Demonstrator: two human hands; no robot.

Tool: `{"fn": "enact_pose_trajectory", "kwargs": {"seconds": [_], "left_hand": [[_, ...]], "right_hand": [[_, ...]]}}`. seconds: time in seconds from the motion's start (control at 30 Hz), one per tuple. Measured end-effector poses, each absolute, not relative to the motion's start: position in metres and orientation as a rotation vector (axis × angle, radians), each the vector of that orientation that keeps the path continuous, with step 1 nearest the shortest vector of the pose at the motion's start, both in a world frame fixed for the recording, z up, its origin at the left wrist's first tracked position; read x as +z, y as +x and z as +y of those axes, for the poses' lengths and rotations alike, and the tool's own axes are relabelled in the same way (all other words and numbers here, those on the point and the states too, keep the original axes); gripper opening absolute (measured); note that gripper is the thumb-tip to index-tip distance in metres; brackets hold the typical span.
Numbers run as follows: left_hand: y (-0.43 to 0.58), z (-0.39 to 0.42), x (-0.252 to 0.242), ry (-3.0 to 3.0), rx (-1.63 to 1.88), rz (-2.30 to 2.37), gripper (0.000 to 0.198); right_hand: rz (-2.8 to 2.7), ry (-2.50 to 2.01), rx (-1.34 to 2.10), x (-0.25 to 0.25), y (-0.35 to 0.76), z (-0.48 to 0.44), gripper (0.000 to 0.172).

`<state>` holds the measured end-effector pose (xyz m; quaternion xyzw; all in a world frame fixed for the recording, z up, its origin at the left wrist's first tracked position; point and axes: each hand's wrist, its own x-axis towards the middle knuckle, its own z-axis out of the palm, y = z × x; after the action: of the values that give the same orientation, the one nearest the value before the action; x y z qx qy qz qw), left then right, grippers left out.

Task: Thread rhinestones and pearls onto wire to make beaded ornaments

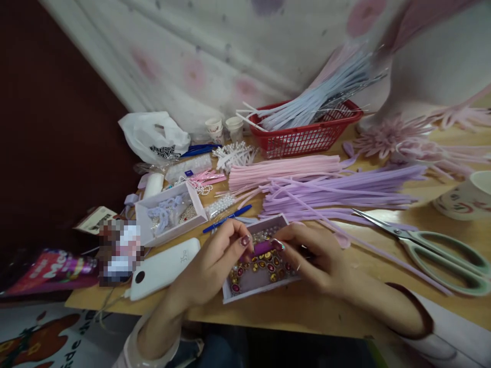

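short purple fuzzy stem piece (263, 248) pinched betw. both hands, just above a shallow white box of coloured gems (251, 293). left hand (215, 263) clamps its left end, right hand (312, 255) its right end. white phone (164, 268) lies just left on the wooden bench (307, 312), w/ green-handled scissors (433, 250) to the right.

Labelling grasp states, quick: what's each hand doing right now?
Left hand: closed, pinching the purple piece.
Right hand: closed, pinching the same purple piece.
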<state>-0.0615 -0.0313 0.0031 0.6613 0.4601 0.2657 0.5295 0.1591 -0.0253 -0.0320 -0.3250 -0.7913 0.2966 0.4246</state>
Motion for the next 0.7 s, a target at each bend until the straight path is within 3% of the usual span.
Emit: {"fn": "enact_pose_trajectory", "kwargs": {"seconds": [0.3, 0.7], "left_hand": [[-0.050, -0.032, -0.001, 1.179, 0.763, 0.922, 0.028], [-0.035, -0.035, -0.005, 1.090, 0.719, 0.907, 0.033]], "right_hand": [[-1.948, -0.750, 0.812, -0.030, 0.157, -0.026, 0.011], [-1.927, -0.679, 0.937, -0.023, 0.155, -0.028, 0.011]]}}
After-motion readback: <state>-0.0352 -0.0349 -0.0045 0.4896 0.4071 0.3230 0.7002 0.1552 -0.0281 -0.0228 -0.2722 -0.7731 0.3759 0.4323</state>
